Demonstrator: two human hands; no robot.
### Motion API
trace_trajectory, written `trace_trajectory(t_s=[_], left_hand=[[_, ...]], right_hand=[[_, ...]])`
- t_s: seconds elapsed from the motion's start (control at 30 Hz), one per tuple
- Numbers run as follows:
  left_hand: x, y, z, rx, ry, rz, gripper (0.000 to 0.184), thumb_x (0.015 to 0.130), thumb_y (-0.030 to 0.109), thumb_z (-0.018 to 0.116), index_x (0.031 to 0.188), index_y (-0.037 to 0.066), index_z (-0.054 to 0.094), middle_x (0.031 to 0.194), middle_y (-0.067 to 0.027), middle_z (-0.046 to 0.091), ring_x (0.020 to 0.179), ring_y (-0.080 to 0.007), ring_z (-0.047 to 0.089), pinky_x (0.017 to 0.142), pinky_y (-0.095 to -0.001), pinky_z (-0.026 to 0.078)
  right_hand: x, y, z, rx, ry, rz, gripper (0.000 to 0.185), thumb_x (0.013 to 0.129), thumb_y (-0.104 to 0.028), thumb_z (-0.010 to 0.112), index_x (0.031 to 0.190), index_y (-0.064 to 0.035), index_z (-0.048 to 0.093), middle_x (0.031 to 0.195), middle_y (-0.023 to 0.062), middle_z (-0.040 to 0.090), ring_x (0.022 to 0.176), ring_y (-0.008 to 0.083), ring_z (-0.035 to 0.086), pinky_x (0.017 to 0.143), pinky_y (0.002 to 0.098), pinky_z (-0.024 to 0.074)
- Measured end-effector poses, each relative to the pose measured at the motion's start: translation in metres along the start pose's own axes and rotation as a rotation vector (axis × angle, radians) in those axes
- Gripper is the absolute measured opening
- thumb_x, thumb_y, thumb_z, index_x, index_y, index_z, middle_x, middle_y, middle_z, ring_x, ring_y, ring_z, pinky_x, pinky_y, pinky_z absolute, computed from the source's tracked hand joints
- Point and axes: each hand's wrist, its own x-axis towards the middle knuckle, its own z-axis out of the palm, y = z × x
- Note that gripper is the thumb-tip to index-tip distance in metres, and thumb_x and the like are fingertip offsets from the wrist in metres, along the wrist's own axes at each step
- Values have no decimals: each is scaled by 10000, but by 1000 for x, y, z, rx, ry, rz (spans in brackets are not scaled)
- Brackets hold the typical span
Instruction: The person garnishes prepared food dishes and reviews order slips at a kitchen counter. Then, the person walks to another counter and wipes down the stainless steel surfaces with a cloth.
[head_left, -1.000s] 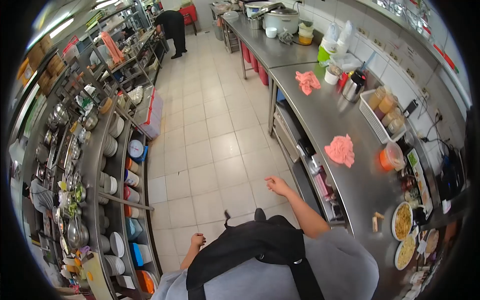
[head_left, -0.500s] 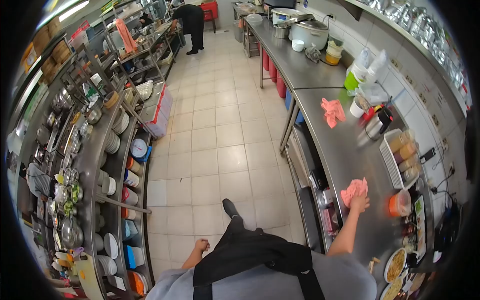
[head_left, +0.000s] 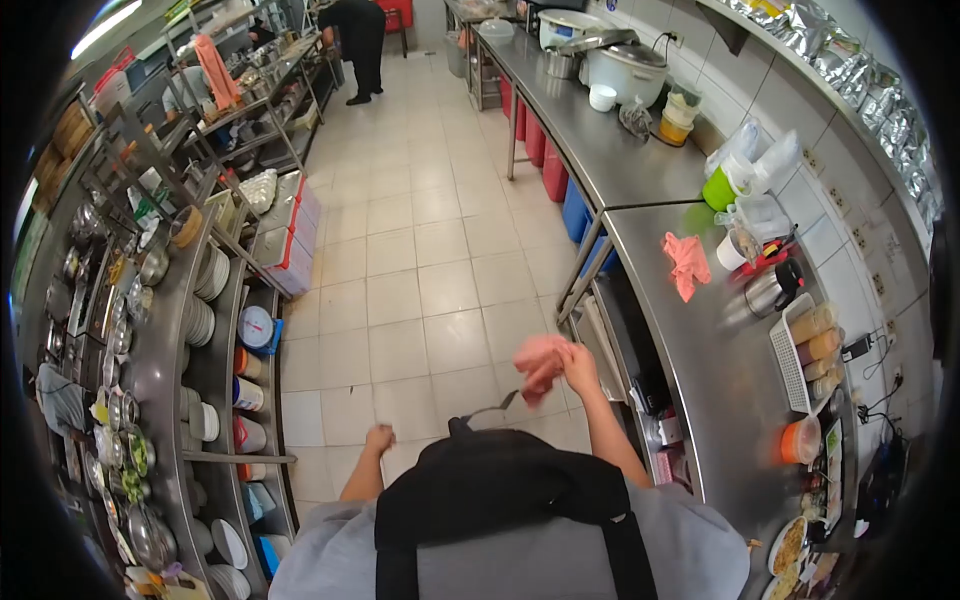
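My right hand (head_left: 577, 367) grips a crumpled pink cloth (head_left: 541, 362), held in the air over the aisle just left of the steel counter's edge. The cloth hangs from my fingers and is slightly blurred. Low in front of me on the left, my left hand (head_left: 380, 438) is loosely curled, with nothing seen in it. A second pink cloth (head_left: 686, 264) lies on the steel counter (head_left: 690, 370) to my right, apart from both hands.
Along the counter's wall side stand a steel thermos jug (head_left: 775, 288), a white basket of bottles (head_left: 790, 370) and an orange tub (head_left: 800, 440). A rice cooker (head_left: 625, 73) sits farther back. Shelves with plates (head_left: 212, 272) line the left. A person (head_left: 355, 45) bends at the aisle's far end.
My right hand has lifted the pink cloth off the counter and brought it left over the aisle. My left hand has moved forward and slightly left. My view has shifted a little.
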Motion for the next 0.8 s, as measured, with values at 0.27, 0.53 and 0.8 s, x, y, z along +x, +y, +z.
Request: trace_trajectory(t_s=[0.27,0.53,0.8], left_hand=[[88,172,-9,-173,-84,14,288,848,90,547,1131,40,555,874,-100,658,706,-182,649,565,-291,507],[161,211,18,-45,-279,-160,298,857,121,551,1143,39,546,889,-103,653,726,-211,643,610,-338,512],[221,296,17,119,-232,-199,262,852,95,529,1106,36,553,834,-108,655,658,-209,645,555,-336,512]], right_hand=[[109,-51,-28,1228,-17,349,335,1001,-338,427,1207,-91,521,1037,37,627,876,149,631,702,295,541],[261,-63,-205,1064,505,-47,273,947,-158,542,1212,-91,531,1085,6,607,952,108,588,729,241,497],[421,-11,-189,657,392,55,318,875,-23,535,1190,-60,506,769,111,638,558,159,606,476,269,480]])
